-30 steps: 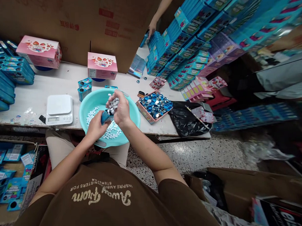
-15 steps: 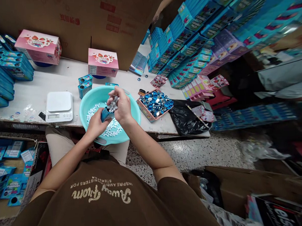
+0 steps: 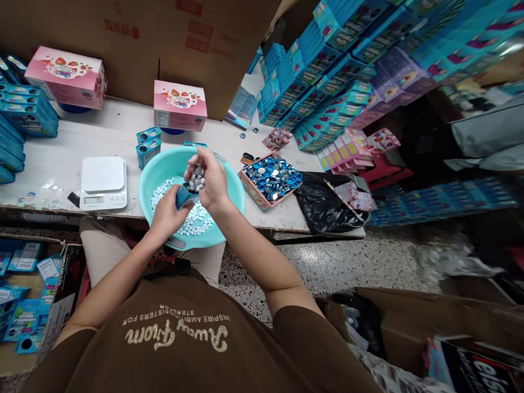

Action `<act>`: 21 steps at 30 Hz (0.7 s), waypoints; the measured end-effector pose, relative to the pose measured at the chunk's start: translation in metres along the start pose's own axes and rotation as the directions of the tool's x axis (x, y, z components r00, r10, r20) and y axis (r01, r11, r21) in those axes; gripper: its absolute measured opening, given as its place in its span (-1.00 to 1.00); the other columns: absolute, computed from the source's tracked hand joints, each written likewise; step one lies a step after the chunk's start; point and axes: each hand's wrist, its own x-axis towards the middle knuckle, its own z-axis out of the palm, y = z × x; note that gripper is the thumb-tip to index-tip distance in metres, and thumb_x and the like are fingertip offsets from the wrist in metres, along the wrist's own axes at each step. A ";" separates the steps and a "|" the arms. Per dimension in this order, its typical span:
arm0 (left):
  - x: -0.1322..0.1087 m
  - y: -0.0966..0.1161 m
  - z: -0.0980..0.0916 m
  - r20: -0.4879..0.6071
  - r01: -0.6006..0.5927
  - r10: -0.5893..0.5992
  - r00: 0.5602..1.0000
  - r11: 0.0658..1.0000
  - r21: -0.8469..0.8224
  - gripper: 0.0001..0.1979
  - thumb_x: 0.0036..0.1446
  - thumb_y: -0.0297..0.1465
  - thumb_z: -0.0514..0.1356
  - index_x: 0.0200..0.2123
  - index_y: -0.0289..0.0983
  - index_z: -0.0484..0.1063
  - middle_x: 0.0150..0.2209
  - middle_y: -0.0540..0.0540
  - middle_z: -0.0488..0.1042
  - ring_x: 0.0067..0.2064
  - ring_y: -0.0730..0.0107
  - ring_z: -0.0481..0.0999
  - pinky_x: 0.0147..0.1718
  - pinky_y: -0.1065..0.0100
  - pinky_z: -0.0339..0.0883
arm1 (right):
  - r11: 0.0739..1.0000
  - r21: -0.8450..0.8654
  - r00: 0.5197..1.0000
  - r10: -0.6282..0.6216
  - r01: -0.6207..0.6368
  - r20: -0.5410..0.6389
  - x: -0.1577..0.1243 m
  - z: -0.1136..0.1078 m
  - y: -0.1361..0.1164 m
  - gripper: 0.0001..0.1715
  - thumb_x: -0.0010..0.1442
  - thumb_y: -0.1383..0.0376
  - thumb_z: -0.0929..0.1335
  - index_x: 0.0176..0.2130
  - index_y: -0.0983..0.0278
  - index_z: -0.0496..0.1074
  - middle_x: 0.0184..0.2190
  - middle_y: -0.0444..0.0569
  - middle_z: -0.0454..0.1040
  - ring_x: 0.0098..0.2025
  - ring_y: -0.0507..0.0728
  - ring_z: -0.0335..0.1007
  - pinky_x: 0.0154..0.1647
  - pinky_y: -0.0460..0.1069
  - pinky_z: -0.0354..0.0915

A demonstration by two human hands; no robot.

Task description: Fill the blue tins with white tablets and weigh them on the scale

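My left hand (image 3: 166, 217) is wrapped round a small blue tin (image 3: 183, 196), held tilted over the turquoise basin (image 3: 235, 204). Right at the tin's mouth, my right hand (image 3: 213, 182) is cupped round a heap of pale candies (image 3: 196, 178), its fingers curled over them. More white candies (image 3: 195, 225) lie loose in the bottom of the basin. Behind the basin stand two blue tins (image 3: 149, 150) with dark round openings. To the right of the basin, a box of blue and silver caps (image 3: 271, 178) sits on the table.
A white kitchen scale (image 3: 103, 182) stands left of the basin. Two pink boxes (image 3: 180, 105) are at the back against brown cardboard (image 3: 134, 57). Stacked blue cartons (image 3: 317, 61) rise at the right, with a black plastic bag (image 3: 321, 208) at the table's front edge.
Both hands stay at almost the same place, tin and candies together over the basin. The candies in my right hand have shifted slightly. The whole view has moved a little.
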 end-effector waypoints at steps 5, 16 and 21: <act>0.000 0.000 0.001 -0.007 0.013 -0.014 1.000 1.000 -0.021 -0.68 0.08 -0.33 0.26 -0.09 -0.22 0.34 -0.18 -0.10 0.52 -0.18 0.16 0.48 -0.18 0.25 0.34 | 1.000 0.009 1.000 0.005 -0.005 0.017 -0.002 0.001 -0.002 -0.59 0.13 -0.03 0.39 -0.50 0.22 0.36 -0.59 -0.19 0.39 -0.47 0.01 0.43 -0.35 -0.04 0.40; 0.001 0.001 0.000 -0.022 0.013 -0.014 1.000 0.998 -0.065 -0.66 0.08 -0.34 0.26 -0.06 -0.24 0.34 -0.18 -0.09 0.51 -0.19 0.20 0.48 -0.19 0.28 0.33 | 0.998 -0.053 0.999 -0.032 0.033 0.024 -0.010 0.005 -0.005 -0.53 0.16 -0.08 0.35 -0.51 0.21 0.34 -0.60 -0.18 0.34 -0.46 0.01 0.43 -0.37 -0.07 0.37; 0.003 0.002 -0.001 -0.017 0.010 -0.012 1.000 0.996 -0.083 -0.67 0.06 -0.35 0.27 -0.09 -0.23 0.35 -0.18 -0.06 0.51 -0.21 0.25 0.47 -0.21 0.31 0.32 | 0.996 -0.066 0.998 -0.057 0.058 0.024 -0.012 0.004 -0.006 -0.53 0.19 -0.11 0.32 -0.46 0.21 0.36 -0.59 -0.17 0.32 -0.43 0.01 0.39 -0.38 -0.06 0.34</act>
